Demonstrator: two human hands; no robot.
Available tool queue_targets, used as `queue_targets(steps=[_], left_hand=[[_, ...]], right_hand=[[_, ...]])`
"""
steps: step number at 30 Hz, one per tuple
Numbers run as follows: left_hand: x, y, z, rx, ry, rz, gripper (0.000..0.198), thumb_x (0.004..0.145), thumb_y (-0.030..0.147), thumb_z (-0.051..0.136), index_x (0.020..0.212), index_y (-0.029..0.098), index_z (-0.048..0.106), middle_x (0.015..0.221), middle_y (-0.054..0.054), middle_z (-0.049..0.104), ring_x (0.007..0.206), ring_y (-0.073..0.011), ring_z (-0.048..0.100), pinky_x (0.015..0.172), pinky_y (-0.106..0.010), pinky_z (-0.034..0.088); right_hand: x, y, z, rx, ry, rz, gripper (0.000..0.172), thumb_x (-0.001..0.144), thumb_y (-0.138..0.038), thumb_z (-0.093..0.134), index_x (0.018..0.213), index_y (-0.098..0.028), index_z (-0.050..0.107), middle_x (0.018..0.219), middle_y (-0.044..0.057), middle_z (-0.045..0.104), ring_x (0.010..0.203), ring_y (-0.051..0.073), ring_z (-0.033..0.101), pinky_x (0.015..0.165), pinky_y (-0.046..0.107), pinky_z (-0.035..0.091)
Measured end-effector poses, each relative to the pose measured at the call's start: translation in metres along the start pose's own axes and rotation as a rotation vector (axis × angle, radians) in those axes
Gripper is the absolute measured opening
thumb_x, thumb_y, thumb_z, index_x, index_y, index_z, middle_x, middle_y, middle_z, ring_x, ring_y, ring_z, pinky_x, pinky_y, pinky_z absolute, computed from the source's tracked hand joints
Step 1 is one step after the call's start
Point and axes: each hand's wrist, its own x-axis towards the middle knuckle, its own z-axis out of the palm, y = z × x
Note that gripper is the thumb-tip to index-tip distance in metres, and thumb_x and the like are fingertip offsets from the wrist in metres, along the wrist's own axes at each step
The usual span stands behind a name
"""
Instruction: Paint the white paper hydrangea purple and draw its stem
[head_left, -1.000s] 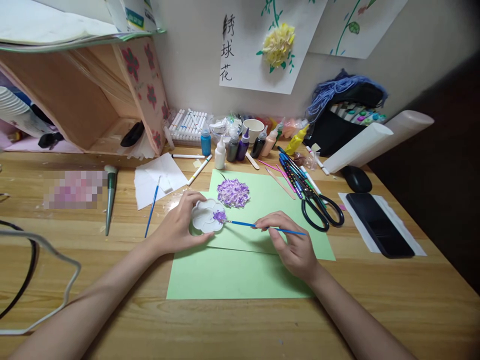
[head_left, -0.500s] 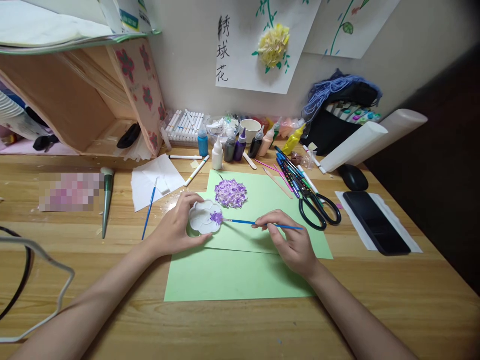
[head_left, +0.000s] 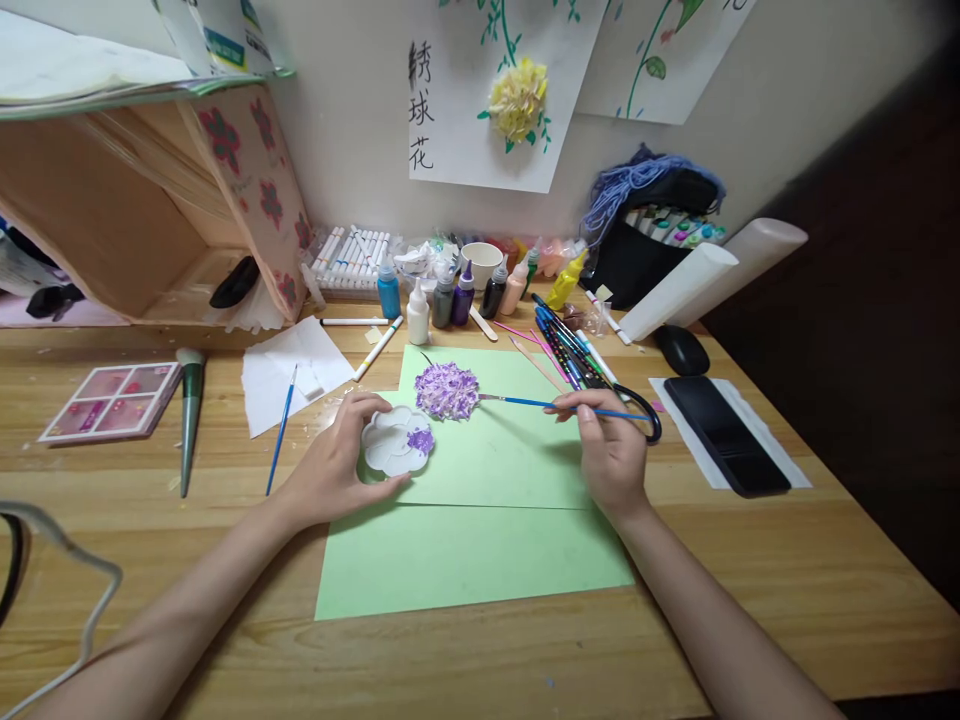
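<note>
My left hand point(head_left: 341, 455) grips the left side of a white flower-shaped paint palette point(head_left: 384, 445), thumb along its lower edge and fingers over the top. A dab of purple paint point(head_left: 421, 441) lies on the palette's right side. Pinched in my right hand point(head_left: 609, 440) is a slim blue paintbrush point(head_left: 529, 402), nearly level, its bristles at the right edge of a purple and white textured flower point(head_left: 448, 390). That flower sits on the upper of two overlapping green paper sheets point(head_left: 480, 560). Behind my right hand, black scissors point(head_left: 651, 415) are partly hidden.
Paint bottles point(head_left: 463, 298) line the back near a box of white markers point(head_left: 351, 255). Pens point(head_left: 566, 345) lie right of the flower. A phone point(head_left: 727, 435) and mouse point(head_left: 681, 350) rest farther right. Another brush point(head_left: 282, 430) and white paper point(head_left: 262, 375) are at left.
My right hand has moved the paintbrush up and right, from the purple paint on the palette to the flower's edge. My left hand still holds the palette. The camera view has shifted slightly.
</note>
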Motion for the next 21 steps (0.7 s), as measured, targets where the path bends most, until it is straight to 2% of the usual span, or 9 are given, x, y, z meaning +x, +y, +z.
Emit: queue_targets(steps=[2, 7, 11, 15, 19, 21], left_hand=[[0.0001, 0.0, -0.0002, -0.001, -0.002, -0.002, 0.061, 0.079, 0.039, 0.069, 0.123, 0.022, 0.032, 0.12, -0.011, 0.047, 0.117, -0.0283, 0.049, 0.096, -0.043, 0.048], [0.0005, 0.0001, 0.0001, -0.005, -0.008, -0.011, 0.061, 0.079, 0.039, 0.069, 0.124, 0.023, 0.031, 0.12, -0.011, 0.047, 0.118, -0.0287, 0.048, 0.096, -0.044, 0.048], [0.0003, -0.0001, -0.0002, -0.001, -0.003, -0.009, 0.061, 0.078, 0.039, 0.069, 0.123, 0.023, 0.032, 0.12, -0.01, 0.047, 0.118, -0.0285, 0.049, 0.096, -0.043, 0.048], [-0.0001, -0.0002, -0.0012, -0.001, -0.008, -0.015, 0.061, 0.078, 0.039, 0.069, 0.124, 0.022, 0.032, 0.12, -0.011, 0.047, 0.118, -0.0285, 0.049, 0.096, -0.043, 0.048], [0.0003, -0.0008, -0.0012, 0.003, -0.007, -0.017, 0.061, 0.078, 0.04, 0.069, 0.123, 0.022, 0.032, 0.12, -0.011, 0.047, 0.118, -0.0291, 0.05, 0.096, -0.044, 0.048], [0.0006, -0.0013, -0.0007, 0.006, -0.011, -0.017, 0.061, 0.078, 0.04, 0.069, 0.123, 0.022, 0.032, 0.12, -0.011, 0.047, 0.117, -0.0291, 0.05, 0.096, -0.044, 0.048]], right_hand=[[-0.0015, 0.001, 0.0012, -0.035, -0.04, -0.006, 0.02, 0.095, -0.025, 0.047, 0.087, -0.021, 0.065, 0.085, 0.003, 0.067, 0.078, 0.016, 0.061, 0.071, 0.033, 0.049], [-0.0023, 0.0, 0.0021, -0.033, -0.009, -0.002, 0.021, 0.096, -0.028, 0.046, 0.09, -0.021, 0.065, 0.085, 0.004, 0.067, 0.077, 0.017, 0.06, 0.072, 0.034, 0.048], [-0.0011, -0.0004, 0.0025, -0.033, -0.053, 0.036, 0.022, 0.095, -0.03, 0.046, 0.092, -0.02, 0.065, 0.085, 0.004, 0.068, 0.076, 0.017, 0.061, 0.071, 0.034, 0.049], [-0.0005, -0.0005, 0.0024, -0.004, -0.009, 0.052, 0.022, 0.096, -0.03, 0.046, 0.091, -0.021, 0.065, 0.086, 0.004, 0.068, 0.077, 0.017, 0.061, 0.072, 0.033, 0.048], [0.001, -0.0006, 0.0013, 0.002, -0.044, 0.097, 0.021, 0.096, -0.031, 0.047, 0.091, -0.02, 0.064, 0.086, 0.004, 0.068, 0.078, 0.017, 0.062, 0.072, 0.033, 0.048], [0.0021, -0.0001, 0.0009, 0.0, -0.002, 0.104, 0.021, 0.096, -0.031, 0.046, 0.09, -0.02, 0.063, 0.085, 0.003, 0.068, 0.077, 0.016, 0.062, 0.072, 0.032, 0.048]])
